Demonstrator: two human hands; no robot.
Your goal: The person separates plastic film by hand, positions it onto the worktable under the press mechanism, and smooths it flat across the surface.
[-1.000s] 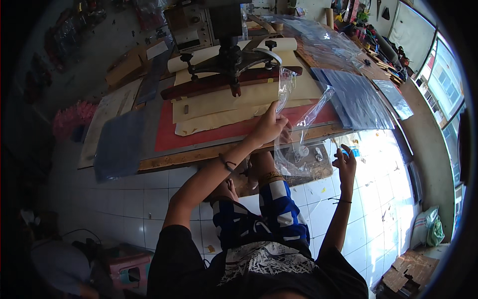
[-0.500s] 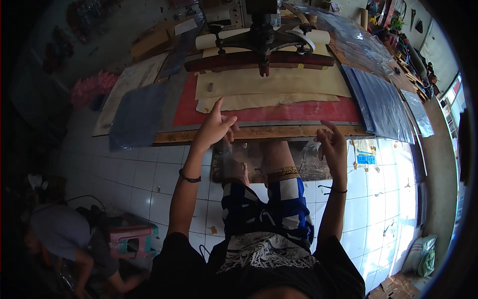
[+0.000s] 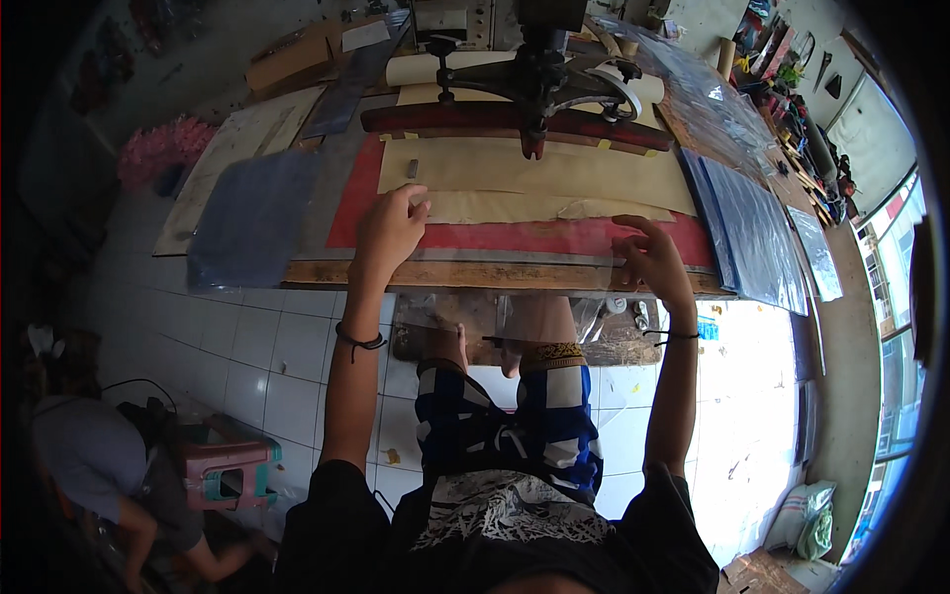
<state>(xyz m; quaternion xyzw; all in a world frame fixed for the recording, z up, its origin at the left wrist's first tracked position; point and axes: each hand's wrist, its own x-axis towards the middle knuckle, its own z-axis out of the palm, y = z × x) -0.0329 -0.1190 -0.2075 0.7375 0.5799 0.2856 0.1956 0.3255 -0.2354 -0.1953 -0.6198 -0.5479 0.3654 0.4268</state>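
Note:
A thin see-through plastic sheet (image 3: 515, 275) spans my two hands and hangs over the table's front edge; its outline is faint. My left hand (image 3: 389, 236) is closed on its left side, fingers bent above the red mat (image 3: 351, 206). At the right, my right hand (image 3: 653, 262) pinches the sheet near the wooden table edge (image 3: 465, 275). Beyond the hands, a tan sheet (image 3: 524, 168) with a ragged front edge lies on the mat, with a small grey metal piece (image 3: 413, 168) on it. Over it hangs the press's long dark-red bar (image 3: 475, 121).
Stacked bluish plastic sheets (image 3: 747, 228) lie at the table's right, another bluish sheet (image 3: 252, 223) at its left. A cardboard box (image 3: 292, 67) sits far left. On the floor at left, a person (image 3: 99, 470) bends beside a pink-and-green stool (image 3: 230, 470).
My left hand has moved left and its fingers have bent in. The right hand has lowered slightly. The plastic sheet between them shows more plainly, and the view has shifted a little.

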